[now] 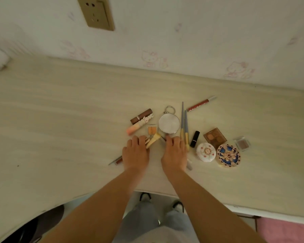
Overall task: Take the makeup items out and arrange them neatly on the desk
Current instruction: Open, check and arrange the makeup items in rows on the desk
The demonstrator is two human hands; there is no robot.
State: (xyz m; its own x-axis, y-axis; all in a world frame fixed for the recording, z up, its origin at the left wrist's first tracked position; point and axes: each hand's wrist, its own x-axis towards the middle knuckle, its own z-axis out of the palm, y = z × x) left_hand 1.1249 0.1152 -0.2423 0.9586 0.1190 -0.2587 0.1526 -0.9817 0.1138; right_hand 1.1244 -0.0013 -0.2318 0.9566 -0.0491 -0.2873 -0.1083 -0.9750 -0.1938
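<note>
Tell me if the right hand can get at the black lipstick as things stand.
Probably yes. The black lipstick lies just right of the right hand; only two brushes lie between, flat on the desk, easy to pass over.

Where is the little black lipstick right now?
In the head view the black lipstick lies on the desk just right of the right hand, between the two blue-handled brushes and the brown eyeshadow palette.

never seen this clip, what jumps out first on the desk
Two bare hands, left hand and right hand, lie at the near middle of the desk amid scattered makeup. A round silver compact sits just beyond the right hand, and two ornate round compacts, white and blue-patterned, lie to its right.
</note>
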